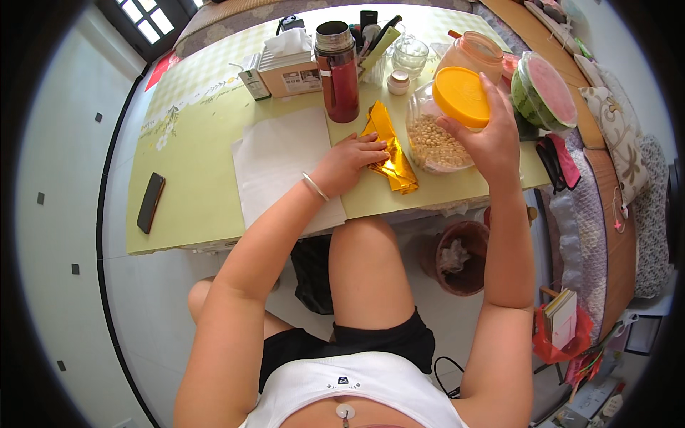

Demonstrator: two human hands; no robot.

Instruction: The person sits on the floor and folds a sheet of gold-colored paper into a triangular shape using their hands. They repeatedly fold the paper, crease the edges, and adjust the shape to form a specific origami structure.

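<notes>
My right hand [494, 135] is closed round the yellow lid [460, 96] at the top of a clear jar [426, 118]. Pale beans or nuts [437, 145] fill the lower part of that jar. Whether the lid is seated or loose, I cannot tell. Fingers outstretched, my left hand [351, 160] lies flat on a crumpled gold foil packet [392, 158], pressing its left side against the table. Under my left wrist and beside it are white paper sheets [278, 153]. Behind the foil a dark red thermos [341, 82] stands upright with no cap on.
On the table [193, 164] a phone [150, 203] lies at the left. A tissue box [289, 68], a small white-lidded jar [398, 82], glass cups [410, 51], a peach-coloured jar [474, 50] and a cut watermelon [535, 93] stand farther back. Below the edge is a bin [467, 274].
</notes>
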